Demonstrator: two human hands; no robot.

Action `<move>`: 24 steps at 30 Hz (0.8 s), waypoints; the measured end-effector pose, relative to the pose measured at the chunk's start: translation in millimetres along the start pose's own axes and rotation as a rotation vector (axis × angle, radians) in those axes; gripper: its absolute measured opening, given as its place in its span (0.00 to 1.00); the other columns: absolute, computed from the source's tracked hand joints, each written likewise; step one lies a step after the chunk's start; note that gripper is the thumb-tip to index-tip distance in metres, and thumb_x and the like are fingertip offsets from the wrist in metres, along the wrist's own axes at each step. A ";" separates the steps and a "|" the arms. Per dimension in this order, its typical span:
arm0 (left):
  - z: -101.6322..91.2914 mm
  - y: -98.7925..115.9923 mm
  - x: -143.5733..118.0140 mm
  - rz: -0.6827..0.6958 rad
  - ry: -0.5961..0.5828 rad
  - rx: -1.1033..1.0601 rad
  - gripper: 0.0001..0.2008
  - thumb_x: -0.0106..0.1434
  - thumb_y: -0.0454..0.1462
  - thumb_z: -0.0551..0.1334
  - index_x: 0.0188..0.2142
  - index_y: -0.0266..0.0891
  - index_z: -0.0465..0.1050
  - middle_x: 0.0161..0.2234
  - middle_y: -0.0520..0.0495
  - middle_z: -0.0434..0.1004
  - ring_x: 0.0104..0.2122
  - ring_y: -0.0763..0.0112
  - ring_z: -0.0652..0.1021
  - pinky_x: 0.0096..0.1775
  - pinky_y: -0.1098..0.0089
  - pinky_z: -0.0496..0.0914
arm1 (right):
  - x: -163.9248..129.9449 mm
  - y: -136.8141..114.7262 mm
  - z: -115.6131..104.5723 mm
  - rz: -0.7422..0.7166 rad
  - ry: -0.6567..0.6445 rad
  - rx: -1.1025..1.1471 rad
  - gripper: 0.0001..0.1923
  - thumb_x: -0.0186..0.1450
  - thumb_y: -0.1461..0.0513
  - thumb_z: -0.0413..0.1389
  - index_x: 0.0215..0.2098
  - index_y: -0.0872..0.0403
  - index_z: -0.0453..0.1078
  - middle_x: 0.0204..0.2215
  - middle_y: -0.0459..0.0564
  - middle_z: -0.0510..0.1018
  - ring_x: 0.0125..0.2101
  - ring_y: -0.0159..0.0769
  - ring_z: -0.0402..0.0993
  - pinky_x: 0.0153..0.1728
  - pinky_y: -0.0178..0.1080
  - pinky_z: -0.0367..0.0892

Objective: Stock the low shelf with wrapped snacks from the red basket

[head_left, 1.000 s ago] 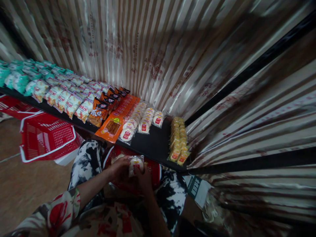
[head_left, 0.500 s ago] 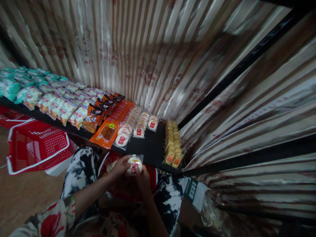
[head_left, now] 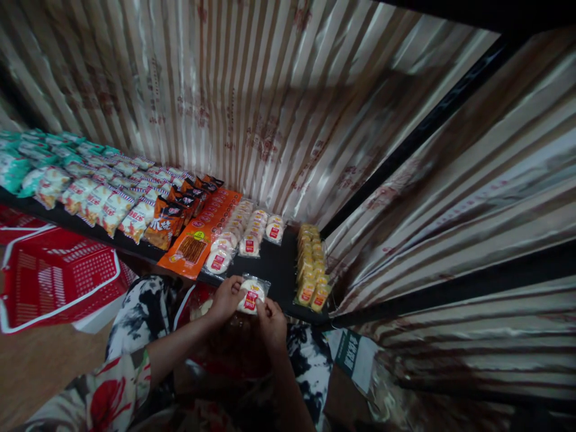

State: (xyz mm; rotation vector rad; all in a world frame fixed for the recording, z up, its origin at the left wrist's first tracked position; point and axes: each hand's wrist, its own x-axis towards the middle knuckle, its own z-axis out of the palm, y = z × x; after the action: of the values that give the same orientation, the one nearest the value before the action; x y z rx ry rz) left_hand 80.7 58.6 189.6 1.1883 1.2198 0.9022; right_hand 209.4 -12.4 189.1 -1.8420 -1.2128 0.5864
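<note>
At the shelf [head_left: 279, 270] edge, left hand [head_left: 227, 298] and right hand [head_left: 272, 318] pinch one bun packet [head_left: 251, 295] between them (left nearer the rows).

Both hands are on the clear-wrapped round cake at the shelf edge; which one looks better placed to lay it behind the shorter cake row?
Probably the left hand. It grips the cake packet on the side nearer the cake rows, while the right hand pinches its near corner, lower down beside the black shelf.
</note>
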 end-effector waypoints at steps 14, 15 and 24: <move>28.4 7.3 22.4 -0.005 0.040 0.264 0.15 0.54 0.29 0.56 0.43 0.36 0.67 0.32 0.49 0.69 0.32 0.71 0.71 0.39 0.72 0.65 | 34.4 19.1 -3.8 0.092 0.052 -0.005 0.22 0.58 0.51 0.50 0.41 0.58 0.72 0.30 0.51 0.76 0.26 0.33 0.71 0.30 0.34 0.67; 29.7 8.6 23.2 -0.010 0.044 0.263 0.15 0.54 0.29 0.56 0.43 0.36 0.66 0.31 0.49 0.70 0.33 0.71 0.71 0.40 0.71 0.65 | 36.5 19.6 -4.2 0.098 0.061 -0.019 0.21 0.58 0.51 0.50 0.40 0.57 0.73 0.30 0.51 0.76 0.26 0.34 0.71 0.29 0.34 0.67; 41.2 18.5 34.8 0.038 0.037 0.207 0.13 0.51 0.25 0.55 0.36 0.38 0.69 0.34 0.48 0.71 0.35 0.70 0.72 0.43 0.72 0.65 | 61.3 16.8 -4.3 0.184 0.087 -0.011 0.22 0.58 0.50 0.50 0.40 0.55 0.74 0.27 0.48 0.78 0.20 0.31 0.70 0.20 0.32 0.65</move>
State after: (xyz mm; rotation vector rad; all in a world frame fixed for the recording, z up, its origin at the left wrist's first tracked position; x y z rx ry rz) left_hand 128.5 88.4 198.3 1.3676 1.3490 0.8441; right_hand 247.3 38.2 181.0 -1.9806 -0.9981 0.5943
